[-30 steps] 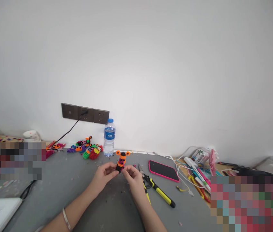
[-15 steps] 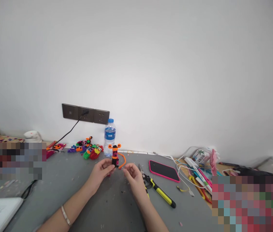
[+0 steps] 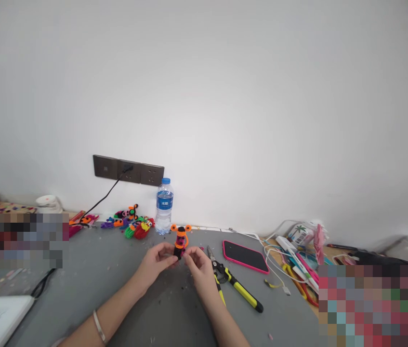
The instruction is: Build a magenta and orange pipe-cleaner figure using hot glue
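A small pipe cleaner figure [image 3: 180, 241], black and magenta with orange bands and two round orange loops on top, stands upright between my hands above the grey table. My left hand [image 3: 158, 262] pinches its black lower part from the left. From the right, the closed fingertips of my right hand [image 3: 199, 262] press against its lower side, where an orange strand curves down. The strand's lower end is hidden by those fingers. Just right of my right hand lie yellow-and-black pliers [image 3: 240, 288], their jaws pointing away from me.
Behind the figure a water bottle [image 3: 164, 207] stands against the wall. Several colourful pipe cleaner pieces [image 3: 140, 227] lie left of it. A pink-edged phone [image 3: 245, 256] is right of the pliers, beside white cables [image 3: 272, 258]. A white box [image 3: 3, 318] sits front left.
The figure has shifted right and slightly toward me in my left hand. My right fingertips now meet its side, and the orange strand that stuck out to the right lies closer against the body.
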`<state>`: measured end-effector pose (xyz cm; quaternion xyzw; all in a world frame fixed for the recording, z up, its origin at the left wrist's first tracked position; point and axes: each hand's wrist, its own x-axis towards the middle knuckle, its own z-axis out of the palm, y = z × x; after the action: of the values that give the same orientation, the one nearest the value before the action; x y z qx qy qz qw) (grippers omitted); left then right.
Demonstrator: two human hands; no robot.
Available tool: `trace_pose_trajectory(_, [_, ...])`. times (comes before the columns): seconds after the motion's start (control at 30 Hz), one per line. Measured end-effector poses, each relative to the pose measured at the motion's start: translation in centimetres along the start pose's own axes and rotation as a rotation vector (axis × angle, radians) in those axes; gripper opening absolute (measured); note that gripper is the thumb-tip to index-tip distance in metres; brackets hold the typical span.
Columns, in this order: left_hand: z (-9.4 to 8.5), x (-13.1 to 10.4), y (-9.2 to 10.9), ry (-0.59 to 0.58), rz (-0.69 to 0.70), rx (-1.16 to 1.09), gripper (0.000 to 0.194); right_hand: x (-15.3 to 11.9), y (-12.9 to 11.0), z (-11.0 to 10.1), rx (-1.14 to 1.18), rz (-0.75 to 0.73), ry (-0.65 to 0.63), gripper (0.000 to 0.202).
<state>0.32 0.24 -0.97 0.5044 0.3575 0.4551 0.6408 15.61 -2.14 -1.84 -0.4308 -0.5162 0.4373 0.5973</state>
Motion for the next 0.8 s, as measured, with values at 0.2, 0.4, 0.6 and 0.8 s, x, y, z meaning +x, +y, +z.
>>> trace_pose_trajectory(0.2, [-0.3, 0.2, -0.5, -0.056, 0.06, 0.026, 0.024, 0.0, 0.0, 0.1, 0.013, 0.015, 0.006, 0.027])
trace_pose_trajectory(0.4, [-0.8, 0.4, -0.3, -0.051, 0.098, 0.093, 0.022, 0.1, 0.1, -0.1, -0.013, 0.029, -0.023, 0.028])
trace_pose_trajectory(0.6, [-1.5, 0.7, 0.2, 0.06, 0.092, 0.117, 0.029, 1.1, 0.4, -1.7, 0.098, -0.025, 0.227, 0.035])
trace_pose_trajectory(0.8, [-2.2, 1.2, -0.2, 0.2, 0.081, 0.0, 0.033, 1.9, -0.7, -5.2, -0.013, -0.045, 0.383, 0.025])
